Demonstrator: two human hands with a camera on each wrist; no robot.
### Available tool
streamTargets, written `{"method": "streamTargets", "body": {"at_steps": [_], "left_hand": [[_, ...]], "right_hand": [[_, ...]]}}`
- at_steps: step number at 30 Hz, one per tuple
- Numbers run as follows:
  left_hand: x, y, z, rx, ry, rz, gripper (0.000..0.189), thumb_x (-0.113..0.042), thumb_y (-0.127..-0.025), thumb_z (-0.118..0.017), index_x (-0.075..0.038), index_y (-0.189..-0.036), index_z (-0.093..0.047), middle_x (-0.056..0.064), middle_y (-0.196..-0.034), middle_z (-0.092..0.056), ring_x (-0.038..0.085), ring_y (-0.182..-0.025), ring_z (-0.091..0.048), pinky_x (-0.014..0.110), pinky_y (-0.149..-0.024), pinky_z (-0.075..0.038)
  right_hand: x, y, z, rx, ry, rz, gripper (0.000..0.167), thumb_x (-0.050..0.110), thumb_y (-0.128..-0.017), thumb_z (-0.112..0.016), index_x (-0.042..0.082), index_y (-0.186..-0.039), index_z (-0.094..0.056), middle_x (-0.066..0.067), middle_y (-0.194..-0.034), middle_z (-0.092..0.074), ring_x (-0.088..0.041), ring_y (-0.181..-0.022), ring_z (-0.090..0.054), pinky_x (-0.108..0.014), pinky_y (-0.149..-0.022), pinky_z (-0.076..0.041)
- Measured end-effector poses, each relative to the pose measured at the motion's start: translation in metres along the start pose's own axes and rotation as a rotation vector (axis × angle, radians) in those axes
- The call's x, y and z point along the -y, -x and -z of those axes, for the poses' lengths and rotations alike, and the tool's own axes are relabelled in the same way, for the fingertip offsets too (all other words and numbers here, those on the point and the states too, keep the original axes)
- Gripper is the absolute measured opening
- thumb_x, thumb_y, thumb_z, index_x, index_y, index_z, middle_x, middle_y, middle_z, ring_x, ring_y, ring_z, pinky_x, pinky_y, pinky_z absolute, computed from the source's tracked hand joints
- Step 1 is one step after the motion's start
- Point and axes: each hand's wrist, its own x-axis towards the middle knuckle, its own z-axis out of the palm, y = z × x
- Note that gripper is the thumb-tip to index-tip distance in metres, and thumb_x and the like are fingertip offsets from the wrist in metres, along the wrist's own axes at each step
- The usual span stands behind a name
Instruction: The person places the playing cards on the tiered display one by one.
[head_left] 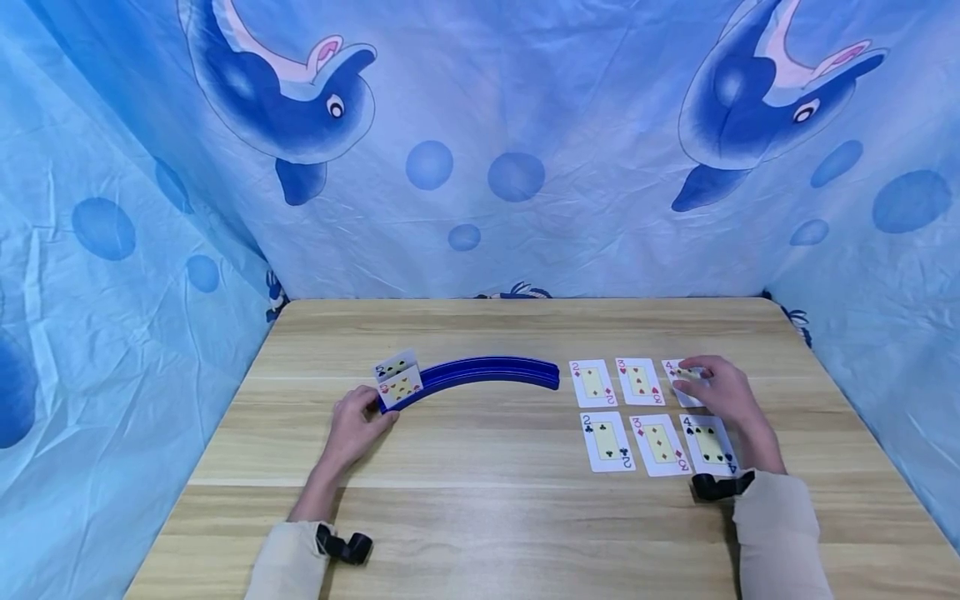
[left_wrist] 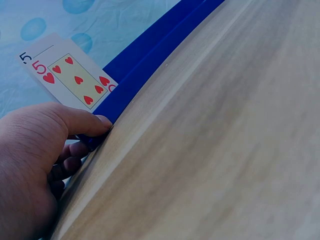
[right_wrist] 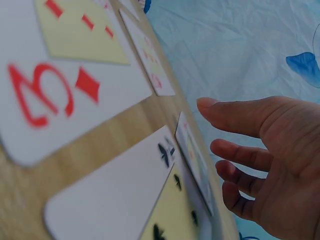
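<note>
Sleeves, nearest the viewer, lead to two bare hands over a wood-grain tabletop. Next out lies the lower card row: a two of clubs, a three of diamonds and a black four, all face up. The left hand grips the near left end of a blue curved rack, thumb against its front wall and the other fingers curled behind. Farther right, the right hand extends leftward over the upper-row four, thumb spread from loosely bent fingers, with nothing seen between them. The principal relation is here: the card lies flat beneath and slightly left of these fingertips, which appear just apart from its edge in the right wrist view; its suit is unclear. Its long axis runs away from the person, far end leaning left, whereas the fingers cross it from the right. The right hand is the nearer; the left is well apart. Left of this card lie a three of hearts and a two of diamonds, between it and the rack. Five of hearts and a black five behind it stand in the rack's left end. Dolphin-printed cloth closes the background.
</note>
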Motion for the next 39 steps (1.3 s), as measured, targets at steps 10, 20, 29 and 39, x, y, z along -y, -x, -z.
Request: {"method": "streamTargets", "body": {"at_steps": [10, 20, 29, 39], "left_hand": [[0.000, 0.000, 0.000, 0.010, 0.004, 0.001, 0.034, -0.012, -0.080, -0.079, 0.004, -0.109, -0.070, 0.021, -0.110, -0.070, 0.035, -0.102, -0.061, 0.044, -0.089, -0.037], [-0.001, 0.000, -0.001, -0.010, -0.003, -0.014, 0.033, -0.012, -0.080, -0.079, 0.004, -0.107, -0.070, 0.021, -0.108, -0.070, 0.035, -0.099, -0.061, 0.045, -0.090, -0.037], [0.000, 0.000, 0.001, 0.016, -0.013, 0.014, 0.034, -0.014, -0.082, -0.079, 0.004, -0.110, -0.069, 0.021, -0.111, -0.070, 0.034, -0.102, -0.060, 0.043, -0.091, -0.037], [0.000, 0.000, -0.001, 0.032, -0.002, 0.028, 0.036, -0.015, -0.082, -0.079, 0.004, -0.112, -0.069, 0.021, -0.114, -0.070, 0.035, -0.106, -0.061, 0.043, -0.091, -0.036]], "right_hand": [[-0.009, -0.004, -0.006, 0.045, 0.068, 0.032, 0.044, 0.016, -0.088, -0.074, -0.006, -0.124, -0.062, -0.038, -0.147, -0.038, -0.060, -0.134, -0.031, -0.071, -0.105, -0.028], [-0.011, -0.005, -0.002, 0.088, 0.095, 0.008, 0.052, 0.025, -0.088, -0.075, -0.003, -0.129, -0.060, -0.038, -0.151, -0.029, -0.061, -0.137, -0.023, -0.073, -0.104, -0.024], [-0.018, -0.007, 0.000, 0.121, 0.130, 0.003, 0.060, 0.032, -0.088, -0.075, -0.002, -0.133, -0.057, -0.040, -0.155, -0.022, -0.064, -0.138, -0.020, -0.076, -0.104, -0.022], [-0.025, -0.005, 0.004, 0.160, 0.116, 0.053, 0.063, 0.038, -0.085, -0.077, -0.001, -0.132, -0.057, -0.039, -0.156, -0.019, -0.065, -0.138, -0.017, -0.076, -0.103, -0.021]]}}
